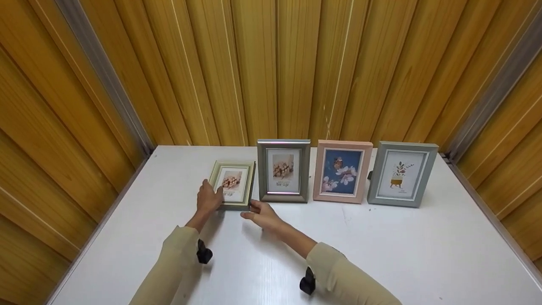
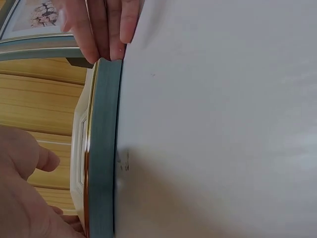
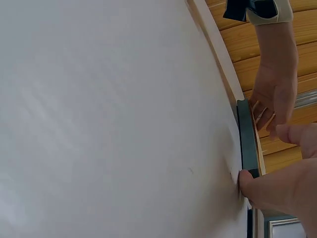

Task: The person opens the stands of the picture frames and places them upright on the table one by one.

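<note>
A pale green picture frame (image 1: 233, 181) with a flower picture lies face up on the white table (image 1: 271, 262). My left hand (image 1: 208, 198) lies along its left side, fingers at the outer edge and thumb over the front. At the frame's lower right corner is my right hand (image 1: 266, 216), its fingers touching the edge. The left wrist view shows the frame's teal side (image 2: 105, 148) flat along the tabletop, with the right hand's straight fingers (image 2: 101, 29) at one end. In the right wrist view the right thumb (image 3: 292, 133) stands away from the frame.
A grey-brown picture frame (image 1: 305, 169) stands upright just right of the lying one. Further right stand a pink frame (image 1: 319, 171) with blossoms and a grey-green frame (image 1: 427, 176) with a plant print. Wood-panelled walls (image 1: 254, 72) enclose the table's back and sides.
</note>
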The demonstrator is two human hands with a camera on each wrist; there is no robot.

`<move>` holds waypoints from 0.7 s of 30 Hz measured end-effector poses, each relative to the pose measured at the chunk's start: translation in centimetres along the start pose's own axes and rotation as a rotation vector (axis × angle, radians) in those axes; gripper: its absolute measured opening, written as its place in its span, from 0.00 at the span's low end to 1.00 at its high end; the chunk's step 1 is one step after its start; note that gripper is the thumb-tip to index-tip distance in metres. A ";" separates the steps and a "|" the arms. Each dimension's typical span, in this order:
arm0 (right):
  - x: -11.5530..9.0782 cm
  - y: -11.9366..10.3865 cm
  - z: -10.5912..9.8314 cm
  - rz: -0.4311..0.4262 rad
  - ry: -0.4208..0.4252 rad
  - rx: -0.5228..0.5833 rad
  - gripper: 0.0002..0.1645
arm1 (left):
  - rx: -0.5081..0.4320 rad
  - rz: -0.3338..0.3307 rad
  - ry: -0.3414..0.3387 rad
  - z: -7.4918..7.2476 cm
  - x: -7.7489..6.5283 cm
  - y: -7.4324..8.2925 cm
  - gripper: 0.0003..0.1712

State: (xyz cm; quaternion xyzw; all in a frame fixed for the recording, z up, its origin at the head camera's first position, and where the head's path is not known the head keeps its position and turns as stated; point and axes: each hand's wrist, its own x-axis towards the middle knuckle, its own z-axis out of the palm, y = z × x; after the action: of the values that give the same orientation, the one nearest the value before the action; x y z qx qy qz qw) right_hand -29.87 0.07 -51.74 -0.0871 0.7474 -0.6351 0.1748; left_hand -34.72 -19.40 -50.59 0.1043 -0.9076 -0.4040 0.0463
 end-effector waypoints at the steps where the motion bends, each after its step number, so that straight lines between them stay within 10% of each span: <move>1: 0.0 0.0 0.2 -0.005 0.000 -0.003 0.42 | 0.002 -0.010 -0.004 0.0 -0.1 0.0 0.39; 10: 0.0 0.3 0.4 -0.113 -0.064 -0.041 0.29 | -0.085 -0.169 -0.077 -1.7 -0.1 -0.1 0.39; 21: 0.2 0.0 -0.8 0.083 0.055 0.235 0.37 | -0.319 -0.327 -0.155 -3.6 0.5 -1.0 0.35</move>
State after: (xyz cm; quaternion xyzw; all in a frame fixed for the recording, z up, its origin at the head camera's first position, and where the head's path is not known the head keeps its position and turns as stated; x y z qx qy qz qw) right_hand -30.33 0.72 -51.64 -0.0176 0.6753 -0.7126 0.1895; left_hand -34.47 -22.75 -48.95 0.2100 -0.8042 -0.5512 -0.0736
